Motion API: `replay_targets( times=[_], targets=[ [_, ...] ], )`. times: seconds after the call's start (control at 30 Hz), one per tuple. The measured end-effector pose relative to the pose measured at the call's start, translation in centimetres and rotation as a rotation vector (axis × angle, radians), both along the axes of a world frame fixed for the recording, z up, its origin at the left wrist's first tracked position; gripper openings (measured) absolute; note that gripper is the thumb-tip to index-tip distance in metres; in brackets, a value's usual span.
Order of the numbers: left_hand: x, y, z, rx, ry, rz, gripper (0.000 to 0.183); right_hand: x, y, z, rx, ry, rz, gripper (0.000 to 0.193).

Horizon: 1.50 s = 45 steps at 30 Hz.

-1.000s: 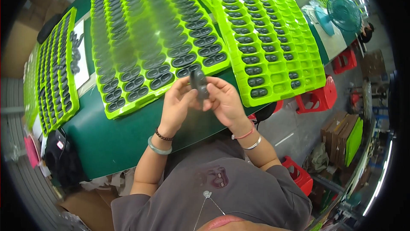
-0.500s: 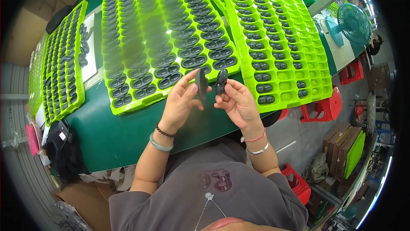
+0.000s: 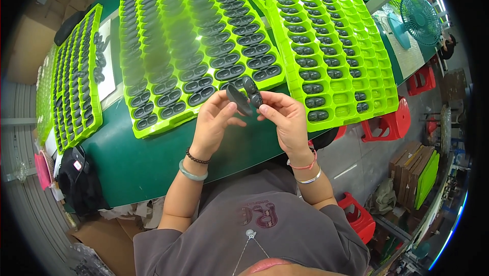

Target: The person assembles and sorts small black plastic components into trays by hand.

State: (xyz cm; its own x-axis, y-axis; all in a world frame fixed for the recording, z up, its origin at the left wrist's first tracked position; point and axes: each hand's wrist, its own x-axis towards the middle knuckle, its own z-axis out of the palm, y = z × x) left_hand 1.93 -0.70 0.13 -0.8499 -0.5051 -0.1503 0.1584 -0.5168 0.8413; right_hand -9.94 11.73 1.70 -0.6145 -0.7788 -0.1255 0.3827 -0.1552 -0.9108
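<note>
In the head view, two dark parts are held, one in each hand: a shell (image 3: 237, 99) and a twin-lobed piece (image 3: 253, 91). Three large green trays show, a left tray (image 3: 97, 107), a middle tray (image 3: 170, 123) and a right tray (image 3: 344, 116), all carrying many dark parts, some blurred beyond counting. At least three red stools (image 3: 400, 121) and one fan (image 3: 420, 18) are visible.

Both forearms rise from below, elbows bent, wrists apart. The left hand (image 3: 216, 117) pinches the shell, its lower fingers loosely curled; the right hand (image 3: 285, 115) grips the piece, tilted, just beside the shell; whether they touch cannot be told. They hang above the tabletop (image 3: 132, 169), hiding some of the middle tray's near edge.

Loose dark parts (image 3: 100, 59) lie on a white sheet (image 3: 107, 86) between left and middle trays.
</note>
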Motion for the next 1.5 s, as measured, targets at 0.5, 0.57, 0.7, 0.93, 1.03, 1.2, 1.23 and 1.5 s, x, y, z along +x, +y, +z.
replay_targets(
  times=[0.5,0.57,0.7,0.93,1.03,1.2,1.23,1.5],
  targets=[
    [0.2,0.4,-0.3,-0.033,0.011,0.022,0.029,1.4,-0.5,-0.1,0.12,1.022,-0.161,0.025],
    [0.1,0.4,0.1,-0.062,0.004,0.016,0.027,1.7,-0.7,-0.4,0.089,1.231,-0.21,0.03],
    [0.3,0.3,-0.4,0.012,0.085,0.021,0.026,2.1,-0.5,-0.4,0.102,1.332,-0.2,0.031],
    [0.0,1.4,-0.2,-0.118,-0.065,0.115,0.022,1.3,-0.4,-0.8,0.099,1.221,-0.11,0.022],
    [0.2,1.8,0.2,-0.226,-0.112,0.081,0.027,1.3,-0.5,0.0,0.179,0.721,-0.164,0.019],
    [0.5,1.9,0.2,-0.456,-0.195,0.094,0.026,0.0,0.4,-0.2,0.314,0.851,0.111,0.018],
    [0.8,1.5,0.6,-0.574,-0.278,0.016,0.025,0.0,0.4,-0.3,0.323,0.883,0.109,0.016],
    [1.3,0.4,2.2,-0.778,-0.427,-0.157,0.016,0.4,0.1,0.3,0.335,0.938,0.16,0.012]
  ],
)
